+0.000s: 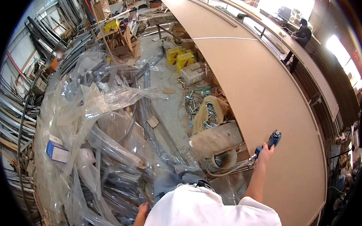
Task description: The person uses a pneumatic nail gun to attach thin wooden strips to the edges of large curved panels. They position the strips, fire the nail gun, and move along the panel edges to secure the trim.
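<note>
blue hand tool, out to your front right, over the near half of a long tan board: that pairing is the relation to mind. the board is the largest thing by you, its long axis running from your right side away toward the upper left (the lens bends its edges, so take them as straighter than they look). clear plastic sheeting is the next great mass, heaped on your left and well apart from the board. smaller again, a round open bucket sits just beside the board's left edge, near your right forearm.

the tool's own long axis slants across the board's length, its thick head pointing away from you and to the right; whether that head touches the surface or hovers, you cannot tell from above. your right hand is by far the nearer one, fingers wrapped around the tool's body. your left hand hangs low beside your shirt, on the plastic side; whether it is bare or pinching something, you cannot tell. smallest of all, a metal fitting ends the tool toward you, close to the board's left edge.
</note>
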### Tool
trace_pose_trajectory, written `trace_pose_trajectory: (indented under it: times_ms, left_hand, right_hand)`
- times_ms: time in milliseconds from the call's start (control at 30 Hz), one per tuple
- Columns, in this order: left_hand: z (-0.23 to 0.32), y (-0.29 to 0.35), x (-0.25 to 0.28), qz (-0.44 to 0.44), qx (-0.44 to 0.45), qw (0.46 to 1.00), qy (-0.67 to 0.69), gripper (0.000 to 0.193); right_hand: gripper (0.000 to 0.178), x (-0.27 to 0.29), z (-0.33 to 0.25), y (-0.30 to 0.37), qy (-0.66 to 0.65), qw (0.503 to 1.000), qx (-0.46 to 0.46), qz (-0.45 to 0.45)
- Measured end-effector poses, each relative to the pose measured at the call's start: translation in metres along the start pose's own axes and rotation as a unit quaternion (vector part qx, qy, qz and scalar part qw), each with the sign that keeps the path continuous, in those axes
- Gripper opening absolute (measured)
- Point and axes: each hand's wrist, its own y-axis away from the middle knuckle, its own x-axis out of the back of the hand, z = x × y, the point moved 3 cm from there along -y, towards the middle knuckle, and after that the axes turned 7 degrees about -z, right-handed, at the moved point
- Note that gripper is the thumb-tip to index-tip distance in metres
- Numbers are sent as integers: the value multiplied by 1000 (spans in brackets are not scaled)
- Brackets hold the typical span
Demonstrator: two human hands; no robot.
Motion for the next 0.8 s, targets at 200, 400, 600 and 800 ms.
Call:
trace_pose_trajectory:
  times_ms: [200,400,600,800]
  left_hand:
    - [14,-23,70,84,-18,996,36,33]
    - [158,-112,139,52,81,994,61,33]
    - [355,-318,232,29,2,999,38,33]
    - [591,-515,296,-23,-101,992,-65,33]
  right_hand:
    - [76,-111,22,-58,214,976,37,-3]
    - [81,-213,20,-85,342,939,-11,40]
    - [81,-285,11,-131,461,880,-66,96]
    - [79,-336,20,-150,504,858,-35,88]
